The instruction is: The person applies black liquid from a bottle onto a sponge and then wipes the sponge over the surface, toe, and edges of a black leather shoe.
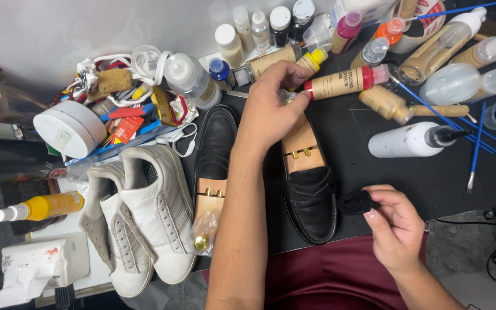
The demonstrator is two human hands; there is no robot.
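Note:
My left hand (271, 106) reaches forward over the black mat, its fingers closed on the heel end of a black loafer (311, 195) that holds a wooden shoe tree (301, 144). A tan bottle with a red cap (340, 83) lies right by those fingertips. My right hand (394, 227) grips a small black sponge applicator (356, 202) just right of that loafer's toe. A second black loafer (216, 143), also with a wooden shoe tree, lies left of my forearm.
A pair of white sneakers (139, 218) sits at the left. Bottles and jars crowd the back edge; a white bottle (409, 140) and blue-handled brushes (475, 146) lie at the right. A white round tub (70, 127) and a yellow spray bottle (44, 206) are far left.

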